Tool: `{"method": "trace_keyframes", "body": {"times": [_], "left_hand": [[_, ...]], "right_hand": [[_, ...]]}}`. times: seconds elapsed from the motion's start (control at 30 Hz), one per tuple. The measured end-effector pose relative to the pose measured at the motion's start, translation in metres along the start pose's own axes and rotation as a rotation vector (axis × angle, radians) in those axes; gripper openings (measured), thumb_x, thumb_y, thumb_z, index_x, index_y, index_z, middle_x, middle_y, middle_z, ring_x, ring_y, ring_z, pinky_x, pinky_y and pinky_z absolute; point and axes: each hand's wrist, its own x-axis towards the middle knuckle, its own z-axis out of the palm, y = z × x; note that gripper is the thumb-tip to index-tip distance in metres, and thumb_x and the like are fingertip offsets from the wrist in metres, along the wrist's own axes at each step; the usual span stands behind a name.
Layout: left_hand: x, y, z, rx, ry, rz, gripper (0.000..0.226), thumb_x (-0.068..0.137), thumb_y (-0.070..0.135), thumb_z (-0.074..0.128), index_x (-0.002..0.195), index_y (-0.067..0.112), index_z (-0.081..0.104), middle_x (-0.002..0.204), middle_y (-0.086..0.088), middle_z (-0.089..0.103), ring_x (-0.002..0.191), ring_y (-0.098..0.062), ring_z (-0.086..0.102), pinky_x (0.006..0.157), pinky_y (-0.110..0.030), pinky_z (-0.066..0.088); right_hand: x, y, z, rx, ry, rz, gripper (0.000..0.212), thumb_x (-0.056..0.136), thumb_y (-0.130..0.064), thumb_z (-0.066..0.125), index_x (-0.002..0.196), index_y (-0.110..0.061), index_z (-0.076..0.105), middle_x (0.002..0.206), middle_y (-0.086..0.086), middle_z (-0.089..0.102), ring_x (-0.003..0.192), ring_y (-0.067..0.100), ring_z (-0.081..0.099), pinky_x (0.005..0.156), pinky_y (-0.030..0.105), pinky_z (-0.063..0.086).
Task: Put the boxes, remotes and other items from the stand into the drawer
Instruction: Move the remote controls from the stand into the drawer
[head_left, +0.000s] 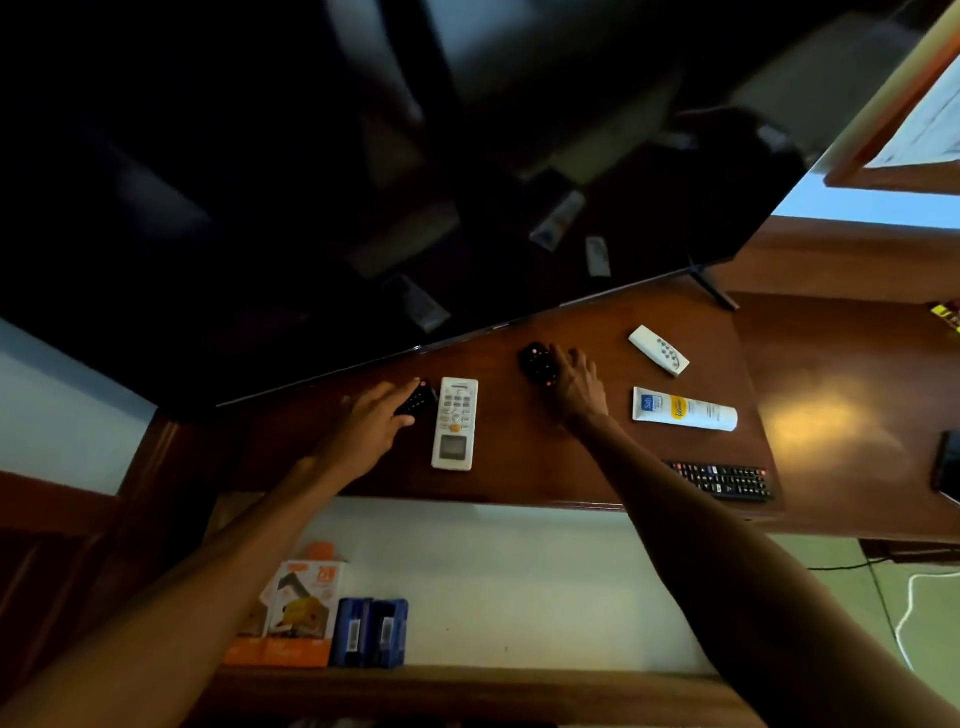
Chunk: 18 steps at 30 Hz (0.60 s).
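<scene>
On the dark wooden stand (519, 467), my left hand (371, 423) rests its fingers on a small black remote (418, 400), just left of a white air-conditioner remote (455, 423). My right hand (576, 387) lies over another black remote (537, 362) with red buttons; whether either hand grips its remote is unclear. A small white remote (658, 350), a white and yellow tube (684, 409) and a long black TV remote (722, 480) lie to the right. Below, the open drawer (493, 582) holds orange and white boxes (298, 613) and two blue boxes (370, 631) at its left.
A large dark television (363, 182) looms over the back of the stand, its foot (714, 291) at the right. A dark phone-like object (948, 465) lies at the far right edge. A cable (883, 592) runs over the floor on the right.
</scene>
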Motion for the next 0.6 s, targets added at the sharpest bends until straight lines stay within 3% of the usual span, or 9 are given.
{"method": "trace_keyframes", "body": {"times": [0.13, 0.23, 0.37, 0.6], "left_hand": [[0.006, 0.023, 0.006, -0.059, 0.058, 0.066, 0.058, 0.094, 0.021, 0.059, 0.147, 0.022, 0.038, 0.13, -0.005, 0.055, 0.112, -0.023, 0.053, 0.099, -0.039, 0.041], [0.008, 0.036, 0.007, -0.093, 0.055, 0.077, 0.058, 0.095, 0.02, 0.058, 0.148, 0.022, 0.035, 0.13, -0.005, 0.054, 0.11, -0.023, 0.053, 0.096, -0.047, 0.046], [0.0, 0.053, 0.003, -0.183, 0.102, 0.066, 0.056, 0.096, 0.021, 0.054, 0.148, 0.02, 0.035, 0.126, -0.005, 0.055, 0.11, -0.022, 0.054, 0.095, -0.046, 0.049], [-0.05, 0.073, -0.008, -0.341, 0.223, 0.034, 0.053, 0.094, 0.026, 0.059, 0.145, 0.017, 0.044, 0.121, -0.013, 0.06, 0.106, -0.026, 0.06, 0.089, -0.035, 0.052]], "right_hand": [[0.005, 0.01, 0.019, -0.057, -0.08, -0.074, 0.071, 0.095, -0.027, 0.056, 0.153, -0.028, 0.016, 0.148, 0.023, 0.03, 0.126, 0.042, 0.041, 0.099, 0.058, 0.045], [-0.003, 0.013, 0.027, -0.055, -0.044, -0.097, 0.071, 0.095, -0.023, 0.056, 0.153, -0.025, 0.016, 0.146, 0.024, 0.032, 0.125, 0.043, 0.042, 0.098, 0.059, 0.045], [-0.034, 0.005, 0.027, 0.043, 0.043, -0.1, 0.078, 0.091, -0.018, 0.061, 0.153, -0.025, 0.014, 0.14, 0.024, 0.038, 0.121, 0.041, 0.046, 0.091, 0.054, 0.051], [-0.129, -0.016, 0.012, 0.265, 0.142, -0.163, 0.076, 0.086, -0.021, 0.069, 0.15, -0.018, 0.029, 0.132, 0.024, 0.048, 0.111, 0.042, 0.057, 0.088, 0.049, 0.053]]}}
